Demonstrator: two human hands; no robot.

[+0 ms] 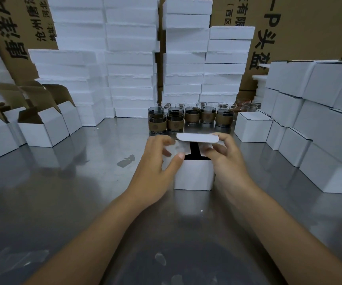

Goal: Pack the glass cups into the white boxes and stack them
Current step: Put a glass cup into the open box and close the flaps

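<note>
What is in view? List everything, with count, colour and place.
centre box: one, white, mid-table, lid part open.
glass cups: ten or so, smoky with brown sleeves, behind it.
open boxes: several, white, brown inside, left.
closed boxes: many, white, stacked right.
foam slabs: many, white, stacked at back.
cartons: several, brown, rear.
table: one, grey metal, underneath.
left hand: holds the box's left flap.
right hand: pinches the lid flap.

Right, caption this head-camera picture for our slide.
Left hand and right hand hold a white box's lid flap; glass cups stand behind.
</note>
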